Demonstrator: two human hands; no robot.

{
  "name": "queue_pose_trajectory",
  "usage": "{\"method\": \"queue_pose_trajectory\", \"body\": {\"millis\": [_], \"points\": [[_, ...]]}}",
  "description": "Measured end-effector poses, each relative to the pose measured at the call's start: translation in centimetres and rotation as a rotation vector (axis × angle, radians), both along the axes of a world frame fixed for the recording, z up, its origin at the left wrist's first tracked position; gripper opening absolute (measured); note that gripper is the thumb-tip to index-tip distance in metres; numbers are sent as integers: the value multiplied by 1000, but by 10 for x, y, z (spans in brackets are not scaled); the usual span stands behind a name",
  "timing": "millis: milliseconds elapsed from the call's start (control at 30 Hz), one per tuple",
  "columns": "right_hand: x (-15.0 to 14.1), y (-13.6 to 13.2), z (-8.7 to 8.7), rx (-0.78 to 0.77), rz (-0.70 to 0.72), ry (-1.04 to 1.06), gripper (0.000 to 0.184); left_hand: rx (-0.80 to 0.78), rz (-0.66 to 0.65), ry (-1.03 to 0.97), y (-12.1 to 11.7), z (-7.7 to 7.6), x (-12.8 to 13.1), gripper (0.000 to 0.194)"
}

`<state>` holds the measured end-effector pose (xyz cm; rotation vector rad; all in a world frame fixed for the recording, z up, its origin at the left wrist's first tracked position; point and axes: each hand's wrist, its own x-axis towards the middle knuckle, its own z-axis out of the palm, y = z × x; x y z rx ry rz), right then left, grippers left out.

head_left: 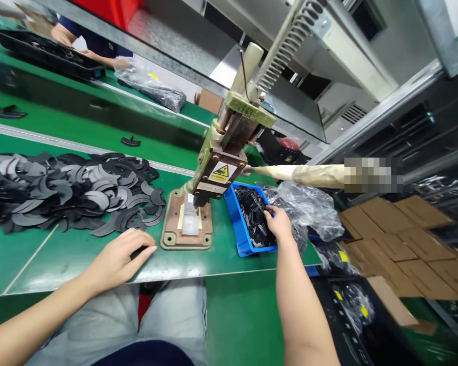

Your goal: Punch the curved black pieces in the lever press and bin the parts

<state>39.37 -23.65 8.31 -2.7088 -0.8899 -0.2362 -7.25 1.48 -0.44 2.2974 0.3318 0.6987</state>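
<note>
My left hand (124, 255) rests on the green bench top with thumb and fingers apart, holding nothing. A pile of black and grey curved plastic pieces (61, 190) lies just beyond it. Between my hands stands a hand press (221, 162) with a warning label; a clear whitish block (191, 223) sits on its base plate (168, 235). My right hand (279, 222) is at the right side of a blue bin (232, 216), fingers pinched among small black parts (254, 211). What exactly sits between those fingertips is too small to make out.
The press's wrapped lever (301, 174) sticks out to the right above the bin. Clear plastic bags (313, 206) lie beside the bin, and cardboard boxes (412, 244) stand further right. Across the bench, another person's arms (99, 57) are near a black tray (41, 56).
</note>
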Motion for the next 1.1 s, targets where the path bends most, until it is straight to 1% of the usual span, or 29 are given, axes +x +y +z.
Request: {"method": "queue_pose_trajectory", "body": {"millis": [167, 333, 467, 567, 633, 700, 767, 800, 867, 933, 967, 1000, 1067, 1100], "points": [[14, 17, -7, -79, -55, 40, 35, -6, -7, 13, 2, -4, 1, 15], [8, 19, -4, -55, -91, 33, 29, 3, -28, 32, 2, -9, 0, 13], [-5, 12, 6, 61, -149, -10, 17, 5, -30, 41, 0, -7, -1, 13], [-12, 6, 12, 174, -185, -1, 13, 13, -32, 38, 0, -6, -1, 16], [-17, 2, 17, 251, -176, 35, 13, 24, -34, 24, 0, -6, -1, 18], [-28, 0, 21, 347, -132, 78, 16, 36, -23, -8, 0, -6, -1, 20], [-51, -1, 23, 460, -45, 137, 24, 43, -10, -46, -2, -3, 0, 18], [-67, -1, 23, 514, 10, 177, 29, 44, -9, -63, -4, 0, 1, 15], [-110, 1, 17, 592, 123, 285, 37, 35, -24, -101, -13, 10, 4, 11], [-159, 5, 5, 615, 219, 417, 39, 11, -57, -143, -25, 23, 10, 17], [-184, 8, -3, 627, 275, 512, 37, -9, -76, -161, -31, 29, 14, 22], [-207, 11, -11, 668, 333, 650, 34, -30, -99, -168, -37, 35, 18, 27], [-245, 20, -27, 718, 415, 870, 29, -70, -147, -161, -48, 44, 28, 35], [-259, 25, -35, 736, 442, 949, 28, -83, -170, -158, -52, 47, 31, 36]]}}
